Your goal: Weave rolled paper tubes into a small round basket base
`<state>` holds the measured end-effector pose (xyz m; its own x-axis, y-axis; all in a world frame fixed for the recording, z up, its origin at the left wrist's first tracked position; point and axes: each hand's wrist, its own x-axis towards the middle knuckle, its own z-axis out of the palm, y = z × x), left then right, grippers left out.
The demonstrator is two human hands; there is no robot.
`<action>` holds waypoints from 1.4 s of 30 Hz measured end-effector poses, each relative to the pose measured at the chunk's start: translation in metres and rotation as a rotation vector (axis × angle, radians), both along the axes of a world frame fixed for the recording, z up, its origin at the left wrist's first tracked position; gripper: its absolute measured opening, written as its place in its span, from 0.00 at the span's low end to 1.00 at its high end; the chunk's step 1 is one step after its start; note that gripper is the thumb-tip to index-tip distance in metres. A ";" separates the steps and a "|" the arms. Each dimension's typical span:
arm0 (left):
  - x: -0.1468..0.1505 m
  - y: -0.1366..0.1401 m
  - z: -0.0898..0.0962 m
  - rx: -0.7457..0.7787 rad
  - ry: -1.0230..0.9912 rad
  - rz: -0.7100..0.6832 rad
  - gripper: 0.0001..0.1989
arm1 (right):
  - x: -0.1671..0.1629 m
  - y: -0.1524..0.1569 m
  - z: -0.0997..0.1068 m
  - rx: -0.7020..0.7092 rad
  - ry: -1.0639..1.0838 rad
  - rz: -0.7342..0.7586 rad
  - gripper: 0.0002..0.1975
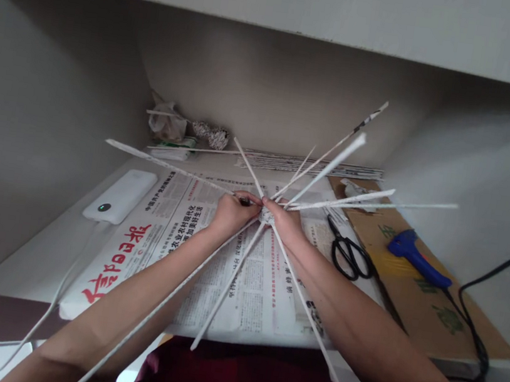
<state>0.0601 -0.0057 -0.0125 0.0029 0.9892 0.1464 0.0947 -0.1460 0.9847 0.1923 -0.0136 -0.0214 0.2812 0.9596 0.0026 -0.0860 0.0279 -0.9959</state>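
Note:
Between my hands, above the newspaper, is a small woven centre (pixel 267 216) of rolled paper sticks. From it several long, thin rolled-paper sticks (pixel 334 164) spread out in all directions, some towards my body and some towards the wall. My left hand (pixel 235 213) is closed on the left side of the woven centre, thumb and fingers pinching at its edge. My right hand (pixel 285 219) grips the right side, its thumb lying near the centre. The fingers of my right hand are partly hidden behind the sticks and the weave.
Printed newspaper (pixel 153 237) covers the table. A white power bank (pixel 124 195) with a cable lies left. Black-handled scissors (pixel 351 257) lie right, beside cardboard (pixel 432 311) bearing a blue glue gun (pixel 420 260). More paper sticks (pixel 315 167) lie along the back, near a plastic bag (pixel 168 122).

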 end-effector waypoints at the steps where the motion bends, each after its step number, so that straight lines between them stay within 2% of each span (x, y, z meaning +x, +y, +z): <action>1: 0.000 0.000 0.002 -0.048 -0.059 -0.021 0.04 | 0.001 0.001 -0.001 0.014 -0.014 -0.002 0.12; 5: 0.000 0.003 0.008 -0.375 -0.435 -0.115 0.05 | 0.004 0.007 -0.005 0.028 0.044 0.046 0.12; 7: -0.002 0.007 0.009 -0.513 -0.553 -0.091 0.06 | 0.006 0.008 -0.006 0.042 0.096 0.104 0.13; 9: -0.003 0.009 0.009 -0.581 -0.618 -0.077 0.07 | 0.007 0.010 -0.007 0.058 0.106 0.142 0.14; 15: -0.006 0.006 0.008 -0.536 -0.635 -0.247 0.06 | 0.013 0.011 -0.007 0.071 0.024 0.209 0.15; 21: -0.004 0.004 0.007 -0.508 -0.546 -0.110 0.12 | 0.013 0.006 0.002 -0.023 0.082 0.317 0.19; 25: -0.003 0.004 0.009 -0.490 -0.502 -0.070 0.13 | 0.016 0.006 0.005 -0.051 0.159 0.425 0.21; 34: -0.003 0.004 0.011 -0.473 -0.491 -0.088 0.15 | 0.013 0.007 0.003 -0.137 0.137 0.285 0.20; 38: 0.000 0.004 0.007 -0.463 -0.484 -0.084 0.15 | 0.012 0.007 0.006 -0.132 0.164 0.301 0.19; 42: 0.004 0.004 0.003 -0.463 -0.458 -0.040 0.12 | 0.010 0.007 0.004 -0.126 0.146 0.236 0.20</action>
<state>0.0638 -0.0017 -0.0098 0.0799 0.9506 -0.2999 -0.3460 0.3086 0.8860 0.2026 -0.0069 -0.0171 0.0392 0.9887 -0.1446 -0.2180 -0.1328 -0.9669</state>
